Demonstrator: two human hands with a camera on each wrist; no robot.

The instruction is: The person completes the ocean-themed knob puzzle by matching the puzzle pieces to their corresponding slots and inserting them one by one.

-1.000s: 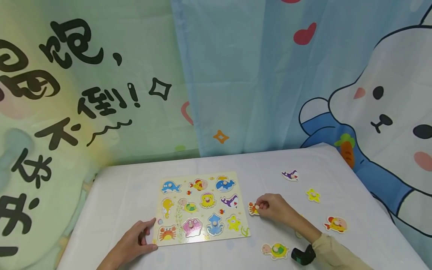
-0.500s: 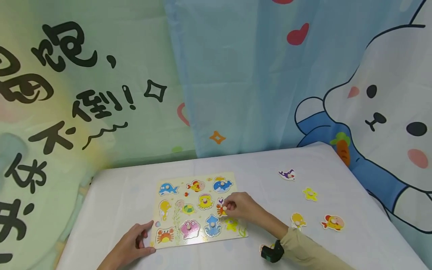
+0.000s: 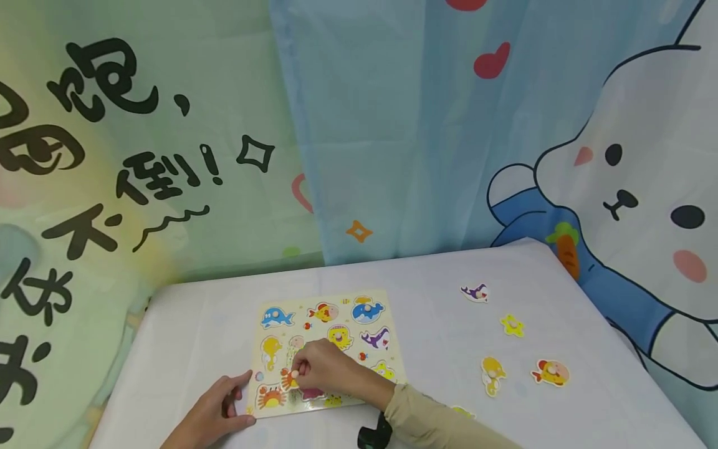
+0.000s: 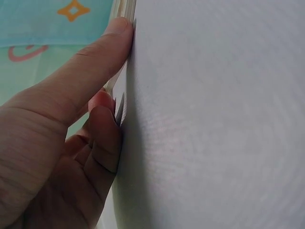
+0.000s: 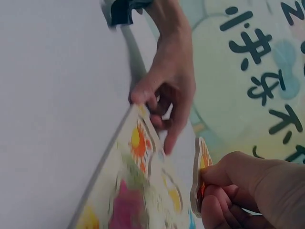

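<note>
My right hand [image 3: 331, 371] pinches a red-orange crab puzzle piece [image 3: 289, 379] by its small knob, over the lower left of a cream puzzle board [image 3: 303, 300]. The piece is just up and right of the printed crab slot [image 3: 271, 396]. In the right wrist view the crab piece stands on edge above the board. My left hand [image 3: 215, 405] holds the board's near left corner, thumb on the front edge and index finger on the left side. In the left wrist view its thumb [image 4: 90, 64] presses the board's edge. The right hand hides the board's middle.
To the board's right lie a purple whale piece [image 3: 475, 293], a yellow starfish piece [image 3: 512, 325], a seahorse piece [image 3: 493, 376] and a fish piece [image 3: 551, 373]. The right sleeve [image 3: 443, 424] mostly covers a turtle piece [image 3: 463, 411]. A printed curtain [image 3: 370, 174] hangs behind the table.
My right hand has carried the crab piece left, from beside the board across to its lower left. The left hand stays at the corner. The view has shifted slightly.
</note>
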